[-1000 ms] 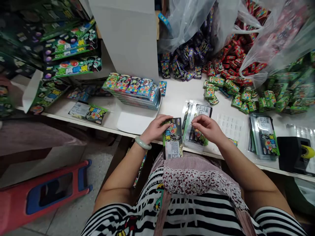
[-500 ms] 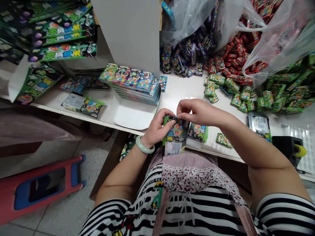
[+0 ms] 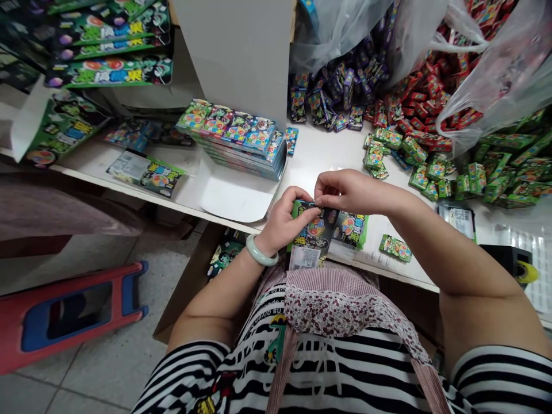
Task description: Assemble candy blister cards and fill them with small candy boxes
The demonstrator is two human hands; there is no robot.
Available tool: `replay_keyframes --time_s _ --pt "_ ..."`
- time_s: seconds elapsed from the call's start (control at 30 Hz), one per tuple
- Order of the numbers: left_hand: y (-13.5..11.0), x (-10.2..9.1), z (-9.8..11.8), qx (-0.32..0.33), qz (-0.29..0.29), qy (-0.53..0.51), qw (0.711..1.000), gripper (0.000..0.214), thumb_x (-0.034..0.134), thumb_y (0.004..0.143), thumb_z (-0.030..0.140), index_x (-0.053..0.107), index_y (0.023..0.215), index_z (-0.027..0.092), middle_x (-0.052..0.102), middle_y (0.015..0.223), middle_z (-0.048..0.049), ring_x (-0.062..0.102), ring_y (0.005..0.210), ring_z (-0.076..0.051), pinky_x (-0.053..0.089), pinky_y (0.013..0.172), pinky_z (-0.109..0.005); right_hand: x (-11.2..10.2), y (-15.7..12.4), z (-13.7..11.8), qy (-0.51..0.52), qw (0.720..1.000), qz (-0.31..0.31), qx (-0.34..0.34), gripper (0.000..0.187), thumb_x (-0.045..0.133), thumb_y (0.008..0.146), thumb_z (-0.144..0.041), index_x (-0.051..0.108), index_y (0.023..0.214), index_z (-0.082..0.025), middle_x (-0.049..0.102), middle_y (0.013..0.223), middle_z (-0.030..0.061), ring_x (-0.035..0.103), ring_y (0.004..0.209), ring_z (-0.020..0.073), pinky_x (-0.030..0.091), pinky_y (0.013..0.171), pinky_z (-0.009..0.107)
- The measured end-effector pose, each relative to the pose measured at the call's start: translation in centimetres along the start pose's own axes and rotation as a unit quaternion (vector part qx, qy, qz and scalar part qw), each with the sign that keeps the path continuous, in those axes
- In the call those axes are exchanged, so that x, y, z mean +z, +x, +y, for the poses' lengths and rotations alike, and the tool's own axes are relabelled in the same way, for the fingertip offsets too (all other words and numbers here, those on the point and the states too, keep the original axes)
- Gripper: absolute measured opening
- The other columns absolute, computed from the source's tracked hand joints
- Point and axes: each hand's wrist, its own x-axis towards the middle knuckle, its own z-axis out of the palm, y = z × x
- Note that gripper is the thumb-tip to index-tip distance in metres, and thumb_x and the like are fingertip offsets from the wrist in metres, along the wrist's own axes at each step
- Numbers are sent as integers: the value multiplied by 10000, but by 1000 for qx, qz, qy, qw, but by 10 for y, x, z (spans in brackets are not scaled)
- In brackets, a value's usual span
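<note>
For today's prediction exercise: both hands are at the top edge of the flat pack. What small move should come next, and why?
Probably part the top edge. The left hand holds the pack upright at the table edge, and the right hand pinches its top, so it looks ready to open.

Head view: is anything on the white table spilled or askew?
Yes. Small green boxes lie tumbled loose over the white table beside a clear plastic bag, not stacked. One small green box lies alone near the right hand.
</note>
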Motion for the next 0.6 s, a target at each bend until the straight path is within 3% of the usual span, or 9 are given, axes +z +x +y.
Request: replay_keyframes --time_s 0.1,0.2,0.27,0.37,0.43,0.5,0.53,0.6 --pt "-2 5 -4 20 39 7 999 177 663 862 279 533 958 207 590 905 -2 579 863 -139 461 815 -276 4 -1 0 35 999 16 24 73 656 807 -207 590 827 -185 576 680 -32 504 649 105 351 624 251" --pt "-4 5 -8 43 46 -4 998 192 673 846 245 535 972 207 581 913 -3 582 874 -138 473 828 -276 13 0 8 154 985 10 74 173 669 797 -231 566 930 -190 553 684 -51 497 633 97 375 600 234" --pt "-9 4 -11 34 43 -35 998 249 678 839 253 535 1038 209 585 961 -16 593 910 -144 487 854 -282 21 2 16 259 955 -47 137 111 631 807 -229 559 881 -189 518 647 -59 473 576 86 360 531 220" --pt "-21 2 -15 -48 0 -106 993 435 703 832 330 512 1205 214 617 1085 -46 623 957 -159 518 869 -291 34 5 24 386 894 -100 207 57 554 796 -192 527 746 -188 431 565 -73 392 465 64 295 433 207" --pt "-32 -2 -17 -113 -65 -137 982 478 728 815 408 551 1204 193 664 1086 -61 650 937 -179 547 843 -304 38 3 27 430 874 -101 202 65 573 760 -191 521 720 -188 427 542 -78 372 436 55 276 414 198" --pt "-45 -13 -13 -150 -99 -144 973 458 752 785 473 629 1102 166 714 998 -69 675 886 -200 577 807 -326 37 -3 28 443 875 -107 165 86 627 742 -226 554 740 -181 503 582 -59 421 471 55 311 439 191" --pt "-50 -21 -8 -152 -87 -142 974 439 762 772 491 660 1041 159 728 939 -69 686 852 -207 590 785 -335 34 -7 29 440 881 -101 138 113 659 740 -253 582 770 -176 550 625 -43 454 507 60 344 468 193" --pt "-55 -45 8 -105 2 -120 987 374 779 762 490 698 937 170 737 846 -57 702 789 -206 610 741 -341 26 -17 32 426 900 -40 80 197 712 743 -320 631 850 -174 613 723 -15 510 595 73 404 546 210"
